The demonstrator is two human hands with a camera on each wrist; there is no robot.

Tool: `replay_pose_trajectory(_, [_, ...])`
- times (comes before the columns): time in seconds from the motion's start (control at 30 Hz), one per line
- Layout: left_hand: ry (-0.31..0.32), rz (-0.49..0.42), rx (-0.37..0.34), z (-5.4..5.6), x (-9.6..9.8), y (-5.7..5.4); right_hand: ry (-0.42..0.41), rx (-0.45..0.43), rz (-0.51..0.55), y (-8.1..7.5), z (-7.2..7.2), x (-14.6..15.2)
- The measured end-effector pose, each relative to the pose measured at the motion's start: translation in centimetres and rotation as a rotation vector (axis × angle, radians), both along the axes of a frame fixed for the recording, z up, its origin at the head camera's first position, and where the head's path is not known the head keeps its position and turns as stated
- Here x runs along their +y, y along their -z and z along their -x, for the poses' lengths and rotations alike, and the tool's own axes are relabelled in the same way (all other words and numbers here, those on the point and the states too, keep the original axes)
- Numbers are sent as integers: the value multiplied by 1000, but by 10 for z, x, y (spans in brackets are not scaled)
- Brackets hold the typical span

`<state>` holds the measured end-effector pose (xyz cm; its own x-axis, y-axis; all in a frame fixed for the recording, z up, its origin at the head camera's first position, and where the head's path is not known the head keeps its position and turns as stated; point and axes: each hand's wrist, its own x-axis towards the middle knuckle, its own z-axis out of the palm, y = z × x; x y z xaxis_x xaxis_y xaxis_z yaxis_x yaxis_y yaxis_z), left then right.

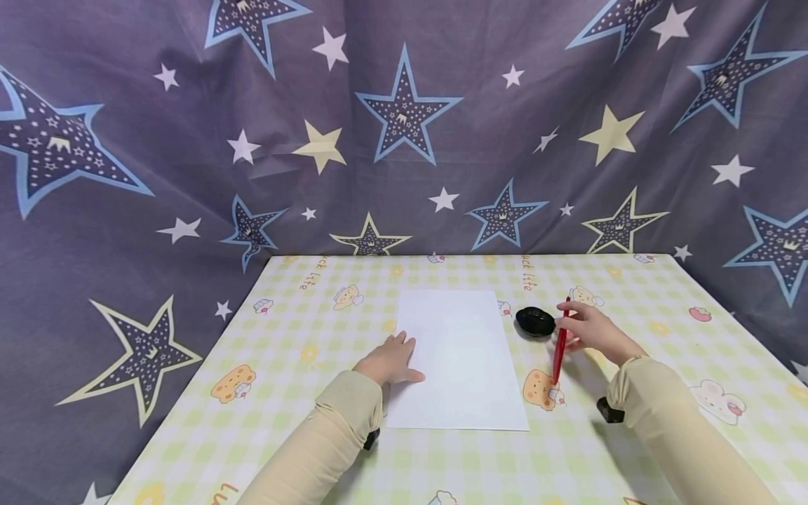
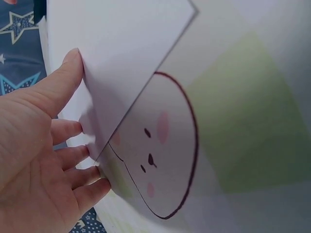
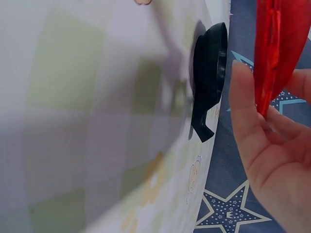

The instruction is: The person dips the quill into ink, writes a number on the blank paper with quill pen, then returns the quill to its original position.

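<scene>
A white sheet of paper (image 1: 457, 358) lies on the table. My left hand (image 1: 391, 361) rests at its left edge with fingers spread; in the left wrist view, the left hand (image 2: 53, 141) has its thumb and fingertips at the paper (image 2: 121, 39) edge. To the right of the sheet, my right hand (image 1: 590, 330) pinches a long, slim red object (image 1: 560, 351), its lower end pointing toward the table's front. The red object (image 3: 272, 53) looks glossy and ridged up close; its kind is unclear. Beside that hand sits a round black dish-like thing (image 1: 535, 321), showing a short tail in the right wrist view.
A checked cloth with cartoon prints covers the table (image 1: 303, 393). Behind it hangs a dark curtain (image 1: 271, 126) with stars. Small black devices (image 1: 610, 410) sit under both wrists.
</scene>
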<state>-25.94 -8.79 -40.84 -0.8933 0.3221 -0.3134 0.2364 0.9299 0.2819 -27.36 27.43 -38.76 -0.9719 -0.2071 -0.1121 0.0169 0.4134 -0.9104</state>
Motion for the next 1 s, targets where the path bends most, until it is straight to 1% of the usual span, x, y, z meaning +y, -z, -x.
replay_pose_trajectory(0.1, [0, -3, -4, -1, 0, 0, 9, -7, 62, -1, -1, 1])
replay_pose_trajectory(0.33, [5, -10, -6, -1, -1, 0, 39, -12, 145, -2, -2, 3])
replay_pose_trajectory(0.43, [10, -8, -6, 0, -2, 0, 36, -19, 203, -3, -1, 4])
replay_pose_trajectory(0.5, [14, -6, -5, 0, -2, 1, 23, -38, 276, -3, 0, 4])
replay_pose_trajectory(0.7, [18, -1, -10, 1, -2, -1, -57, -121, 637, -3, 1, 5])
replay_pose_trajectory(0.73, [18, 0, -11, 1, -2, -1, -71, -125, 683, -2, 0, 5])
replay_pose_trajectory(0.8, [16, 0, -12, 0, -2, -2, -97, -132, 748, -1, 1, 5])
replay_pose_trajectory(0.9, [17, 1, -11, 0, -1, -2, -119, -123, 808, -1, 1, 4])
replay_pose_trajectory(1.0, [18, 0, -12, 0, -2, -1, -120, -94, 818, 0, 2, 4])
